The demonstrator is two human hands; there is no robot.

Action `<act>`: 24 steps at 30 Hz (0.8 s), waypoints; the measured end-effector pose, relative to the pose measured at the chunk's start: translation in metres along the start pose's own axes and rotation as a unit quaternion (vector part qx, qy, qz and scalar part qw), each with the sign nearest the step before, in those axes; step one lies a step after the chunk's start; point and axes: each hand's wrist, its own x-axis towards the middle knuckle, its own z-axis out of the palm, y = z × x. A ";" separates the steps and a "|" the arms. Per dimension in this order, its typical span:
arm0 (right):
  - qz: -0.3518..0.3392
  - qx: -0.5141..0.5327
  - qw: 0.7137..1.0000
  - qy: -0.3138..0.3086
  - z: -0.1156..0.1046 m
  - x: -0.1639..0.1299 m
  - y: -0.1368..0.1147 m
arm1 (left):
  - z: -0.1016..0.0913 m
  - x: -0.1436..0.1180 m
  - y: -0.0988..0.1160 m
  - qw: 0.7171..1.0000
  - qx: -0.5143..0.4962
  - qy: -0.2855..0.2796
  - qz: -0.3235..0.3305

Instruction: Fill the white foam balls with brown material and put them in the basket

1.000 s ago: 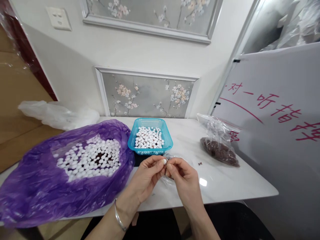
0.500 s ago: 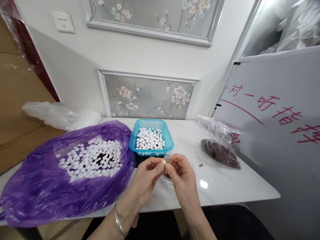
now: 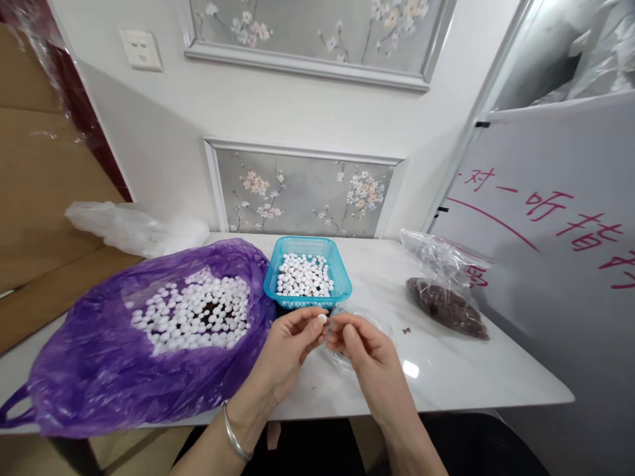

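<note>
Hidden at the centre, cropped at the edges.
Lower centre, the left hand point(image 3: 295, 338) partly covers a white piece point(image 3: 322, 318); whether the right hand point(image 3: 370, 347) pinches anything cannot be told, and it hides much of a clear bag point(image 3: 342, 362). Farther right, a brown bit point(image 3: 406, 330) is too small to identify. The frame crops the upper panel point(image 3: 307, 33) at top, carton point(image 3: 44, 165) at left, board point(image 3: 570, 152) at right, forearms point(image 3: 409, 433) at bottom.

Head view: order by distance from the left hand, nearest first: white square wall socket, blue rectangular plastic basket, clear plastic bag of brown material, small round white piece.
1. White piece: in the left hand
2. Basket: just beyond
3. Clear bag: right side
4. Socket: far upper left
</note>
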 end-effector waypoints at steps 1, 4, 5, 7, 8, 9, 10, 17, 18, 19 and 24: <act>-0.006 0.000 1.000 0.007 -0.001 -0.001 0.000 | -0.001 0.001 0.000 1.000 -0.001 0.005 -0.001; -0.021 -0.003 1.000 0.022 -0.004 -0.004 0.000 | -0.002 0.004 0.002 1.000 -0.004 0.023 -0.001; -0.025 -0.004 0.999 0.026 -0.006 -0.005 -0.001 | -0.001 0.005 0.002 1.000 -0.004 0.028 0.000; -0.030 -0.007 0.999 0.034 -0.009 -0.006 -0.003 | 0.000 0.006 0.003 0.999 -0.005 0.036 0.004; -0.033 -0.007 0.999 0.037 -0.010 -0.007 -0.004 | 0.001 0.007 0.003 0.999 -0.005 0.038 0.006; -0.035 -0.006 0.999 0.041 -0.011 -0.007 -0.005 | 0.002 0.008 0.003 0.999 -0.006 0.040 0.008; -0.037 -0.005 0.998 0.046 -0.012 -0.008 -0.006 | 0.003 0.008 0.003 0.999 -0.007 0.042 0.010; -0.049 -0.002 0.997 0.054 -0.014 -0.011 -0.008 | 0.003 0.009 0.004 0.998 0.008 0.062 0.026; -0.053 -0.012 0.997 0.057 -0.016 -0.011 -0.008 | 0.002 0.011 0.006 0.997 0.020 0.065 0.034; -0.059 -0.035 0.996 0.064 -0.018 -0.011 -0.008 | 0.001 0.016 0.009 0.996 0.035 0.068 0.046; -0.073 -0.351 0.931 0.067 -0.034 -0.008 -0.005 | -0.006 0.057 0.033 0.973 0.172 0.080 0.135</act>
